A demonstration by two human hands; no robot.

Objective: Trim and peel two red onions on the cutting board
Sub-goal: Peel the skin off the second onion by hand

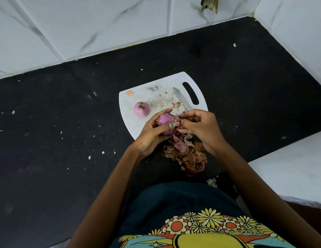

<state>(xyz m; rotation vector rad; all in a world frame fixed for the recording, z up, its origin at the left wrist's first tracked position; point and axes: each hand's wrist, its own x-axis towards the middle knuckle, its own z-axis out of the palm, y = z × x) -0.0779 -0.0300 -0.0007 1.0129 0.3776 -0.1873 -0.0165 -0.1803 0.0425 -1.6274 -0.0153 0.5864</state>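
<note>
A white cutting board [156,90] lies on the black counter. One peeled, trimmed red onion [141,109] sits on the board's left part. My left hand [152,133] grips a second red onion [165,120] just above the board's near edge, thumb across its front. My right hand [201,127] pinches a loose strip of onion skin [178,123] at the onion's right side. A knife [181,100] lies on the board beside the handle slot; its handle is hidden behind my right hand.
A heap of brown and purple onion peels [186,154] lies on the counter near the board's front edge. A cut root end [176,104] and an orange scrap [129,93] lie on the board. White tiled walls stand behind and to the right. Crumbs dot the counter [66,113].
</note>
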